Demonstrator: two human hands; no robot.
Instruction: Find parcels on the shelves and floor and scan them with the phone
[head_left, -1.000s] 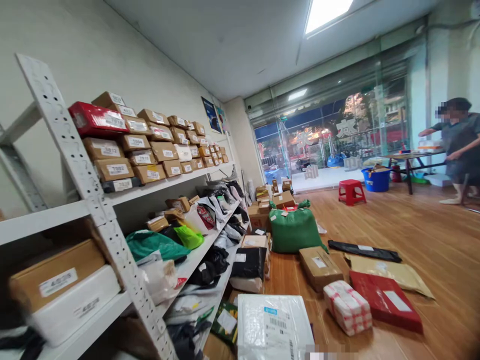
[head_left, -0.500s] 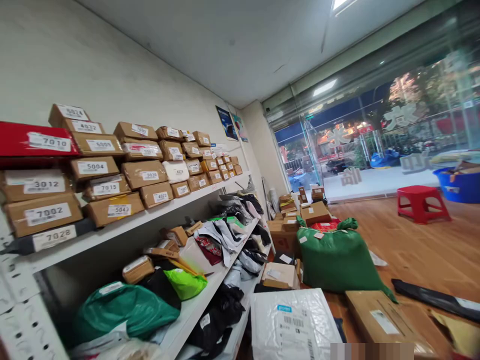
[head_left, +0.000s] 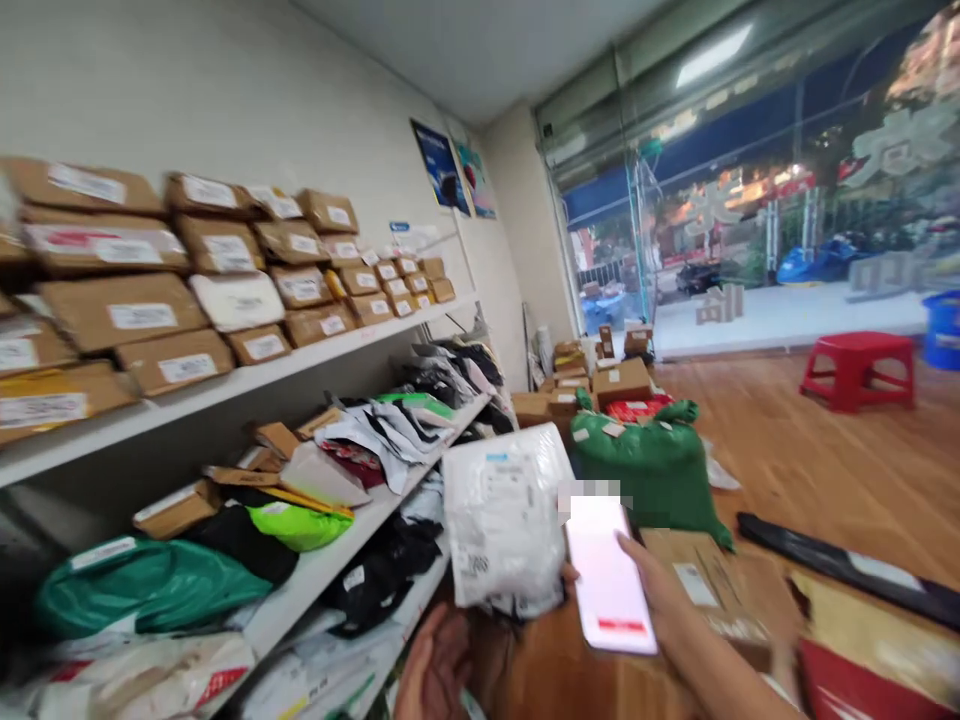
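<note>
My right hand [head_left: 654, 578] is closed round a smartphone [head_left: 609, 590], whose screen is bright white and pink with a red bar near the bottom. Low in the middle of the view is my left hand [head_left: 435, 665], blurred, with its fingers looking loosely spread and nothing visible in them. Just above it and left of the phone is a white plastic-wrapped parcel [head_left: 506, 520] with a printed label facing me. The parcel looks tilted; what bears it is hidden.
Numbered brown boxes [head_left: 142, 315] line the upper shelf on the left, with bagged parcels [head_left: 150, 590] below. A green sack [head_left: 637, 465], cardboard boxes [head_left: 682, 560] and a long black package [head_left: 825, 565] lie on the floor. A red stool [head_left: 859, 370] stands near the window.
The view has shifted along the shelves. Both my hands and the phone now show clearly. The white parcel appears higher, smaller and more tilted.
</note>
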